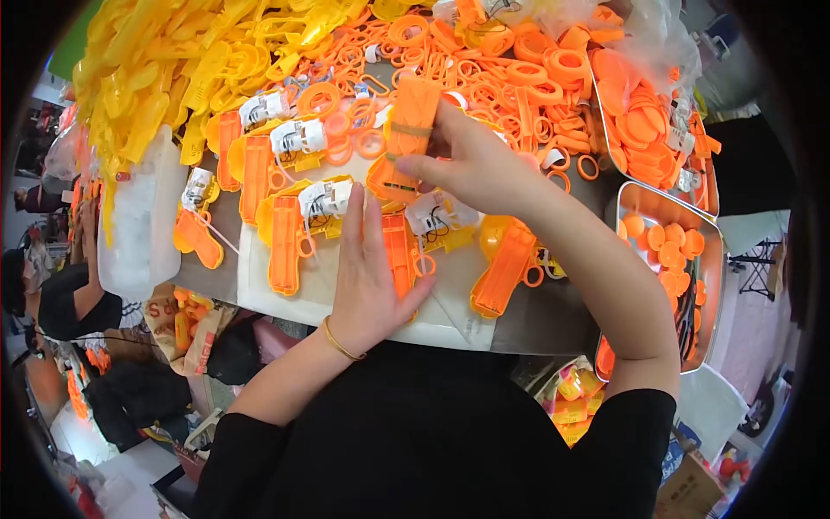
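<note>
My right hand [471, 164] grips an orange plastic toy-gun handle [413, 108] with a brownish band across it, raised over the middle of the table. Below it and to the left, my left hand [367, 281] is spread flat, fingers pointing away and thumb out. It lies beside or on a half-assembled toy gun [398, 246], partly covered by that hand. More toy guns of orange and yellow plastic lie in rows, such as one with a white wired module [284, 246] left of my left hand. Another toy gun [503, 272] rests below my right forearm.
Yellow plastic parts [164, 78] are heaped at the far left. Orange rings and pieces [527, 73] pile up at the back. Metal trays of orange parts stand at the right, the nearer tray [716, 303] holding round discs. A translucent bin [138, 216] is at the left.
</note>
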A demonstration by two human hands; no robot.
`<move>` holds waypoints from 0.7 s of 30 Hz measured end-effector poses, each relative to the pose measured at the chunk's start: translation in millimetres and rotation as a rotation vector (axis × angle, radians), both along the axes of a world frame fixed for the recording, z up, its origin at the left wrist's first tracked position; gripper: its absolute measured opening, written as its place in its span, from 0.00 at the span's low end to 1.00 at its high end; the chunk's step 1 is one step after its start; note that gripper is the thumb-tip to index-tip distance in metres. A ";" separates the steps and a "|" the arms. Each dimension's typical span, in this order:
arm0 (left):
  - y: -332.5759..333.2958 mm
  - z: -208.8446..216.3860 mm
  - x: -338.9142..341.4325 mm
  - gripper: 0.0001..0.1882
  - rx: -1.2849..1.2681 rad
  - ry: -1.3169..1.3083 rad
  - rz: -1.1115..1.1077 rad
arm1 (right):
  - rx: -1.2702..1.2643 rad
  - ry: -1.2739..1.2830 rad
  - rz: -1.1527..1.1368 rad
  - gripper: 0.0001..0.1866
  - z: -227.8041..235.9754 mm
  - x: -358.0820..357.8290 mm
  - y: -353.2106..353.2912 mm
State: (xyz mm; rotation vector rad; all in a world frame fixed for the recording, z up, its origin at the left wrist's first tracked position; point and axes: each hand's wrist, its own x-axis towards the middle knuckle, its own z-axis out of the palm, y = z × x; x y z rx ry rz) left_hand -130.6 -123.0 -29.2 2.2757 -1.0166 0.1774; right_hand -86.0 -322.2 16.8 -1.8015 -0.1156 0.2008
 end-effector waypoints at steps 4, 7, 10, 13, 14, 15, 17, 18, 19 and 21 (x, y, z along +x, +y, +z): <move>0.2 -4.3 1.4 0.55 -0.027 -0.013 -0.003 | -0.156 0.025 0.045 0.26 -7.0 10.5 9.9; 2.6 -8.3 2.2 0.55 -0.063 -0.005 -0.006 | -0.086 0.070 0.100 0.24 2.8 10.0 14.0; 4.8 -6.1 2.9 0.56 -0.061 0.020 -0.017 | -0.172 0.170 0.193 0.23 9.5 9.7 15.0; 3.8 -4.2 4.7 0.55 -0.086 0.037 -0.042 | -0.027 0.050 0.161 0.23 -1.0 15.3 9.0; 5.1 -3.4 6.5 0.56 -0.085 0.038 -0.055 | -0.075 0.072 0.166 0.23 2.6 17.4 8.4; 6.2 -3.3 8.0 0.56 -0.085 0.039 -0.068 | -0.123 0.093 0.170 0.23 4.1 18.8 8.3; 7.4 -5.6 9.2 0.57 -0.093 0.039 -0.073 | -0.090 0.129 0.185 0.24 -0.9 16.6 10.6; 7.7 -6.5 9.3 0.57 -0.102 0.037 -0.078 | -0.058 0.162 0.199 0.24 -2.6 15.6 11.5; 7.6 -5.6 9.5 0.57 -0.103 0.039 -0.077 | -0.059 0.164 0.200 0.24 -1.8 16.3 10.2; 8.2 -2.7 9.5 0.58 -0.089 0.040 -0.089 | -0.009 0.149 0.139 0.24 0.5 17.5 6.9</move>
